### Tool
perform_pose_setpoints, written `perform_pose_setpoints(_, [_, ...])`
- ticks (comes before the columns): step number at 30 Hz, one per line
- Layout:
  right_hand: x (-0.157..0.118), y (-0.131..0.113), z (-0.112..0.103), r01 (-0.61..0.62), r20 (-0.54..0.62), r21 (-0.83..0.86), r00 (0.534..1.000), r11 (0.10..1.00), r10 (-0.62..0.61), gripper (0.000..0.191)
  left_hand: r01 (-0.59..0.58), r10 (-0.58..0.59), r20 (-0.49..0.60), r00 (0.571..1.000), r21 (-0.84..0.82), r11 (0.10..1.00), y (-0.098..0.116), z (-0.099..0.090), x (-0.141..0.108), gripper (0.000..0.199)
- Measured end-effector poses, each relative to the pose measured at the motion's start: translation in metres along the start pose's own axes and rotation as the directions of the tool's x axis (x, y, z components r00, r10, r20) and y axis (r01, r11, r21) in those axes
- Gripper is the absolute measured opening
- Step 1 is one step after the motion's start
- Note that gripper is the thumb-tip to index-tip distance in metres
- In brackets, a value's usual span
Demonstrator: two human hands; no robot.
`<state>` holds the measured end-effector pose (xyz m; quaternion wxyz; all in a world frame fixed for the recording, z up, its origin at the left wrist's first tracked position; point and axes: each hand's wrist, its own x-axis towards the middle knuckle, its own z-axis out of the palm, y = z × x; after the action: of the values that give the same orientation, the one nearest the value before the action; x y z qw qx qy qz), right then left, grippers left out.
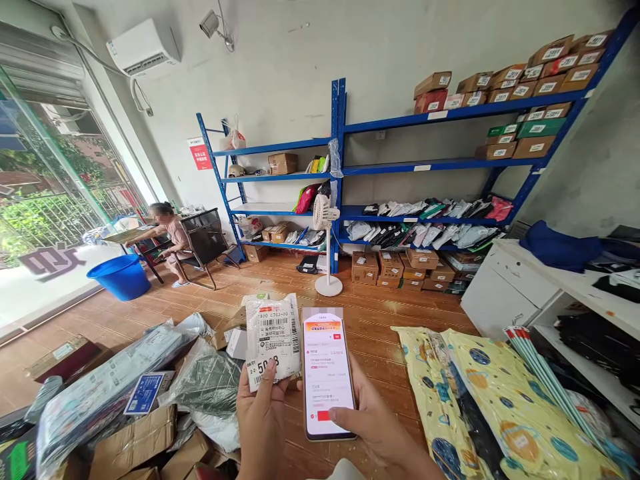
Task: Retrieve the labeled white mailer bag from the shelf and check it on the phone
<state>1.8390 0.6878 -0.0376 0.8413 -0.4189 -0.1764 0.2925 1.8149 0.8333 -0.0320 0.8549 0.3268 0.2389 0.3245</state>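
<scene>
My left hand (263,417) grips a small white mailing parcel (273,337) upright by its lower edge, thumb across the front. Its printed label carries a barcode, and a sticker below reads 5018, partly covered by my thumb. Beside it, my right hand (370,417) holds a smartphone (327,373) upright with the lit screen facing me. The thumb lies over the lower right of the screen, near a red button. An entry ending in 5018 appears on the display. Parcel and phone are side by side, a narrow gap between them.
Wrapped parcels and cardboard boxes (133,443) heap at the lower left. Yellow patterned packages (510,400) lie right, near a white counter (487,293). Blue shelves (385,167) of parcels line the wall behind a standing fan (327,240). A seated person (173,240) is beside a blue bin (120,277).
</scene>
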Motion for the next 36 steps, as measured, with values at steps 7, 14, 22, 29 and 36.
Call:
perform_pose_setpoints(7, [0.004,-0.001,0.0,-0.013,-0.003,0.008,1.0,1.0,0.013,0.11,0.002,-0.002,-0.005,1.0,-0.005,1.0,0.001,0.002,0.003,0.064])
perform_pose_setpoints(14, [0.006,-0.001,-0.003,-0.004,-0.01,0.009,1.0,1.0,0.004,0.1,0.0,0.0,0.004,1.0,-0.013,1.0,-0.001,0.003,0.008,0.06])
perform_pose_setpoints(22, [0.014,0.0,-0.005,0.002,-0.017,0.017,1.0,1.0,-0.001,0.093,0.112,-0.11,-0.044,0.993,0.039,0.993,-0.01,-0.002,0.031,0.027])
perform_pose_setpoints(29, [0.029,0.004,-0.012,0.02,-0.066,0.047,0.998,0.999,-0.016,0.09,0.24,-0.201,-0.242,0.949,0.148,0.959,-0.019,-0.048,0.064,0.022])
perform_pose_setpoints(36, [0.056,0.017,-0.019,-0.015,-0.185,0.208,0.981,0.978,0.055,0.08,0.273,-0.17,-0.386,0.907,0.232,0.934,-0.019,-0.118,0.106,0.018])
